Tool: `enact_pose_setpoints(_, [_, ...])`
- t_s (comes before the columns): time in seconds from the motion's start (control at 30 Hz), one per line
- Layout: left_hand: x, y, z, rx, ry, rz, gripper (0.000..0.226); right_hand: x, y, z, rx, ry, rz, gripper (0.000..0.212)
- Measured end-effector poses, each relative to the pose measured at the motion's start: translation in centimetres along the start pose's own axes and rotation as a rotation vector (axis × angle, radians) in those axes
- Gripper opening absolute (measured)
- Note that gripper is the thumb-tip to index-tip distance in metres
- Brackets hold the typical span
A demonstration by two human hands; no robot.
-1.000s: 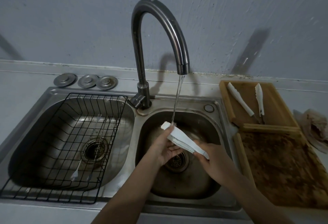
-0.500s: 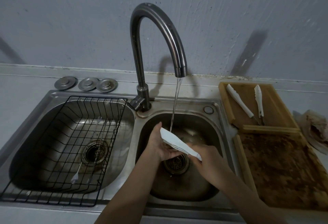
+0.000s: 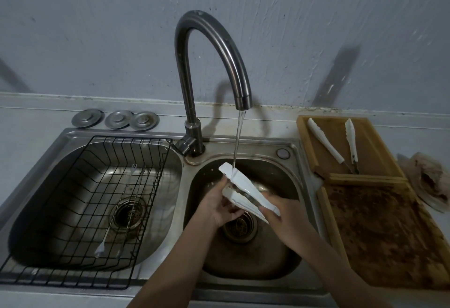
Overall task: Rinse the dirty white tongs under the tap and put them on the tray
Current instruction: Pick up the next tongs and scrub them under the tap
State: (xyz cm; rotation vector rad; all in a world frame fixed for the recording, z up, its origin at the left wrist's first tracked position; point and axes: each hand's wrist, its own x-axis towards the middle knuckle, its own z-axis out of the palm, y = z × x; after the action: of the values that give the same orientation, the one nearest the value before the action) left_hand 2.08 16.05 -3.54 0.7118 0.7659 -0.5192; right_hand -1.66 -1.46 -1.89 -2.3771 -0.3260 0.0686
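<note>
The white tongs point(image 3: 246, 187) are over the right sink basin point(image 3: 287, 178), their two arms spread apart. Water from the curved tap point(image 3: 214, 39) falls on the upper arm near its tip. My right hand point(image 3: 286, 220) grips the hinge end of the tongs. My left hand point(image 3: 219, 204) holds the lower arm from underneath, fingers curled round it. The wooden tray point(image 3: 379, 146) stands to the right of the sink with two other white tongs point(image 3: 325, 143) lying in it.
A black wire rack point(image 3: 92, 210) fills the left basin, with thin metal utensils in it. Three metal drain covers point(image 3: 117, 118) lie behind the sink. A stained wooden board point(image 3: 379, 234) sits in front of the tray, and crumpled dirty paper point(image 3: 426, 181) lies at the far right.
The tongs' arms have spread apart under the water. My left hand has shifted to hold the lower arm. The camera has tilted slightly.
</note>
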Motion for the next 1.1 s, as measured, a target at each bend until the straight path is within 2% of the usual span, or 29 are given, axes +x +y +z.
enact_pose_setpoints(0.13, [-0.3,-0.3,-0.2,-0.058,-0.025,0.088,0.056,0.5,-0.2,-0.1,0.08,-0.026,0.058,0.036])
enact_pose_setpoints(0.23, [-0.7,0.3,-1.1,-0.03,0.071,0.205,0.056,0.8,-0.1,-0.8,0.17,-0.065,0.117,0.024])
enact_pose_setpoints(0.3, [-0.9,0.9,-1.7,0.108,0.151,0.361,0.051,0.9,0.1,-1.3,0.203,-0.105,0.126,0.021])
enact_pose_setpoints(0.4, [-1.1,1.7,-1.9,0.351,0.152,0.603,0.049,0.7,0.1,-1.4,0.205,-0.164,0.119,0.021])
enact_pose_setpoints(0.5, [-1.3,1.6,-1.3,0.692,0.174,0.749,0.053,0.3,-0.3,-0.8,0.207,-0.167,0.133,0.023])
enact_pose_setpoints(0.57, [-1.3,1.1,-0.9,0.812,0.198,0.783,0.066,0.1,-0.5,-0.6,0.211,-0.158,0.125,0.026])
enact_pose_setpoints(0.63, [-1.1,0.6,-0.9,0.817,0.222,0.789,0.068,0.1,-0.7,-0.6,0.205,-0.167,0.11,0.023])
enact_pose_setpoints(0.83, [-0.9,0.4,-0.9,0.777,0.27,0.887,0.014,0.0,-0.4,-0.6,0.172,-0.168,0.096,0.023])
enact_pose_setpoints(0.97, [-1.1,1.3,-1.2,0.847,0.309,0.92,0.028,-0.3,-0.2,-0.4,0.18,-0.162,0.101,0.023])
enact_pose_setpoints(1.1, [-1.2,1.9,-1.2,0.864,0.189,0.854,0.022,0.1,-0.4,-0.6,0.187,-0.142,0.101,0.023])
